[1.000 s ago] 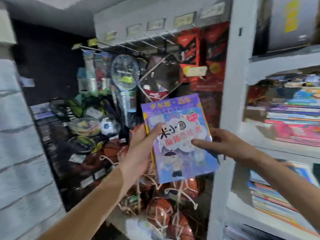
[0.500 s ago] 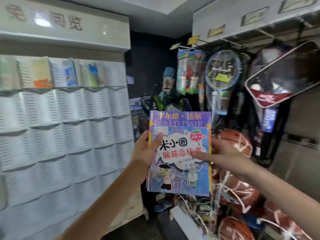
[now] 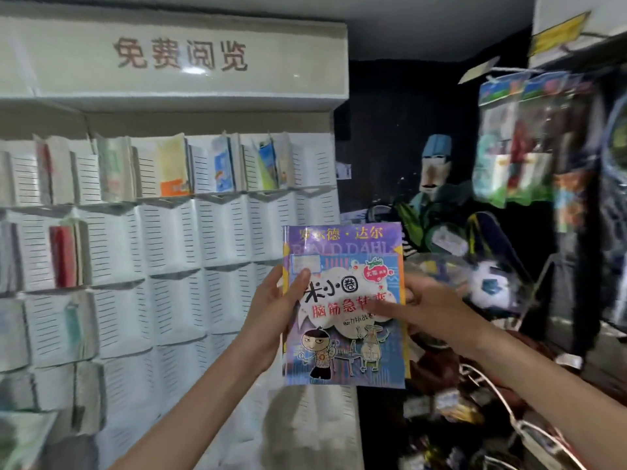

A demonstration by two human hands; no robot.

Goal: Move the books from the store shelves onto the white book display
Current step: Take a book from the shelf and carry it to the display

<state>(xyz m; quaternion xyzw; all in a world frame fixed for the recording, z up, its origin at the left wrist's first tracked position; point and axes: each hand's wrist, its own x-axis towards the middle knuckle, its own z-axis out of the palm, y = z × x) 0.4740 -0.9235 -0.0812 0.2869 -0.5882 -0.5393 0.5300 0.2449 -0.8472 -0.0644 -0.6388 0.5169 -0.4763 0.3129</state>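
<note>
**Two hands on the stack, display just to the left**

Both hands hold the books (image 3: 344,305) upright, cover facing me, mid-air just right of the white display (image 3: 217,239). Looks like at least two books: a purple one behind, a slightly smaller cartoon cover in front.

Grip state:
- Left hand (image 3: 274,317): thumb curled over the front cover near the left edge, the rest of the fingers hidden behind. Firm pinch on the spine side.
- Right hand (image 3: 431,310): fingers lie across the cover's right half, thumb side hidden behind the stack. Holds the right edge; can't tell how tightly.

Display: slotted white pockets in rows. Top row has several books in it, a few more sit in the left columns. Pockets in the right columns, level with the stack, show no books.

How I'd do this step:
- Pick one of those bare right-column pockets, shortest travel.
- Split the stack first. Left hand keeps the back book, right hand takes the front one, or the other way round. Feeding two into one pocket probably jams.
- Pockets sit angled, so turn the book to match the pocket before it goes in, bottom edge first.
- Let go only once the bottom edge seats, else it tips forward.

Risk: netted balls (image 3: 488,385) and hanging packs (image 3: 519,140) crowd the right side, so keep the right elbow in.
</note>
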